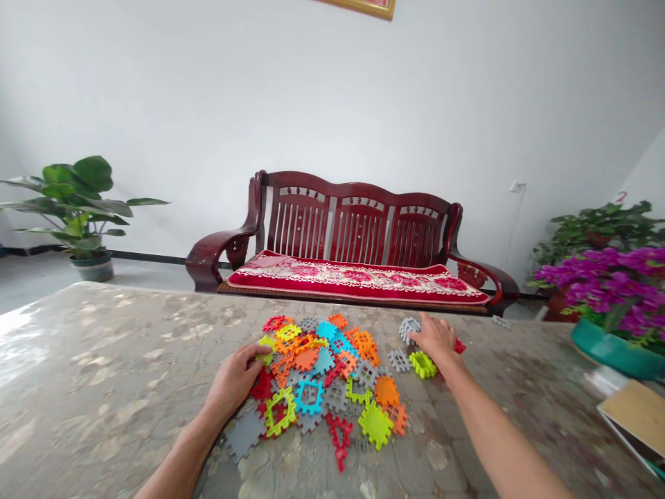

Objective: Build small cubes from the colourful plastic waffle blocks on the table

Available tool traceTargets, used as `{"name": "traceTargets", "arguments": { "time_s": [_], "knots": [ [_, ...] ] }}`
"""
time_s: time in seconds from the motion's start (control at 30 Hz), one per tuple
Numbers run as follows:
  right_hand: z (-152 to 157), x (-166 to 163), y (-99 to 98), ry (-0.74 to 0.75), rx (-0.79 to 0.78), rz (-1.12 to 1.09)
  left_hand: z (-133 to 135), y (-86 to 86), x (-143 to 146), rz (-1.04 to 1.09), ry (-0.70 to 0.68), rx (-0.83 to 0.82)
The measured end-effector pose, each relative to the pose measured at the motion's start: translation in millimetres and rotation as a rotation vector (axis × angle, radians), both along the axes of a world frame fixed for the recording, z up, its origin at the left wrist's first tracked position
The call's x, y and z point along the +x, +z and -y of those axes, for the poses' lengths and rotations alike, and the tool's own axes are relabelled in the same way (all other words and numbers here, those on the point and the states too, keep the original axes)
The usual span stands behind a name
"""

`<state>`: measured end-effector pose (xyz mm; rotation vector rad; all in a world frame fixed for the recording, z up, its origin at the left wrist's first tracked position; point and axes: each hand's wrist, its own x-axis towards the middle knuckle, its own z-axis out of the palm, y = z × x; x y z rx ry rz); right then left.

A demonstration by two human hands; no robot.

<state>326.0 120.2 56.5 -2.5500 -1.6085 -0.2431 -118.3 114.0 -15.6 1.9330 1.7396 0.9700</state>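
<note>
Most pieces (325,362) left heaped

Work looks early: only a grey stack (409,330) and lime stack (422,365) sit right of them on the worktop (129,374). Left hand (233,378) touches the pieces' edge, right hand (435,336) the grey stack; cannot tell if either grips

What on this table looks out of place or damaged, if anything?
A gray piece lies by the far edge of the table, to the right of the right hand. It looks like a stray, well apart from the jumbled heap. I see no spill or clear damage.
</note>
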Motion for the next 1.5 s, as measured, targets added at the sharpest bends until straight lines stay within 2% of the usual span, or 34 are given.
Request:
{"name": "traceTargets", "arguments": {
  "time_s": [0.13, 0.23, 0.4, 0.47, 0.53, 0.7, 0.8, 0.93, 1.1, 1.23, 1.4, 1.5],
  "knots": [
    [9, -4, 2.3, 0.029, 0.085, 0.006, 0, 0.8, 0, -0.013, 0.001, -0.004],
    [23, -14, 1.5, 0.158, 0.119, -0.072, 0, 0.8, 0, -0.037, 0.0, -0.005],
    [60, -38, -13.9, 0.348, 0.064, -0.399, 0, 0.8, 0, -0.055, -0.008, 0.001],
    [73, -45, -20.3, 0.378, 0.05, -0.438, 1, 1.8, 1, -0.062, -0.005, -0.005],
    [82, -50, -22.9, 0.394, 0.066, -0.384, 1, 3.0, 1, -0.063, -0.007, -0.003],
    [79, -53, -13.0, 0.392, 0.07, -0.09, 2, 5.2, 2, -0.057, -0.016, 0.014],
    [70, -54, -7.2, 0.391, -0.018, -0.001, 2, 5.4, 2, -0.044, -0.012, 0.012],
    [62, -55, -9.8, 0.398, -0.101, 0.052, 2, 4.5, 2, -0.034, -0.01, 0.022],
    [61, -54, -15.7, 0.371, -0.117, 0.014, 1, 2.0, 2, -0.036, -0.013, 0.019],
    [67, -58, -14.1, 0.382, -0.051, -0.071, 1, 1.6, 2, -0.032, -0.011, 0.014],
    [86, -87, -17.2, 0.497, 0.099, -0.328, 3, 3.5, 3, -0.02, -0.017, 0.02],
    [95, -107, -25.0, 0.548, 0.149, -0.361, 3, 4.3, 4, -0.026, -0.02, 0.019]
  ]
}}
